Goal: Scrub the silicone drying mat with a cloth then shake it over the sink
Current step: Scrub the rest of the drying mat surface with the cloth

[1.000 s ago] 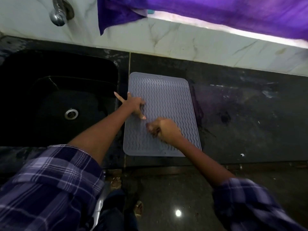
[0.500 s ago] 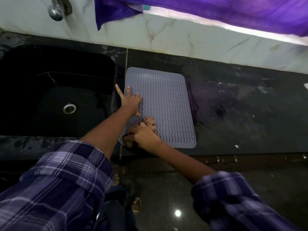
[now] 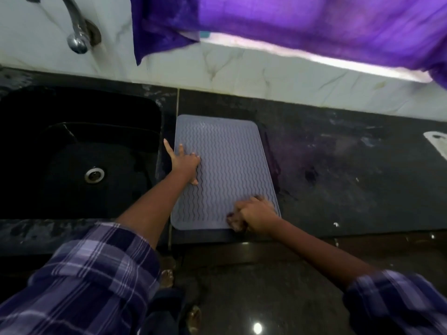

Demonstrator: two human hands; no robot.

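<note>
A grey silicone drying mat (image 3: 229, 160) with wavy ridges lies flat on the black counter, just right of the sink (image 3: 79, 151). My left hand (image 3: 186, 163) presses flat on the mat's left edge, fingers spread, one finger pointing off the mat toward the sink. My right hand (image 3: 256, 213) is at the mat's near right corner, closed on a small dark cloth (image 3: 233, 220) that shows only a little under the fingers and rests on the mat.
A black sink with a metal drain (image 3: 94, 174) lies to the left, under a chrome tap (image 3: 77, 32). A purple fabric (image 3: 290, 22) hangs over the marble backsplash. A white object (image 3: 437, 141) sits on the black counter (image 3: 350, 170) at the far right.
My right hand with the cloth swept from the mat's middle to its near left corner, then across to the near right corner. My left hand stayed pressed on the left edge.
</note>
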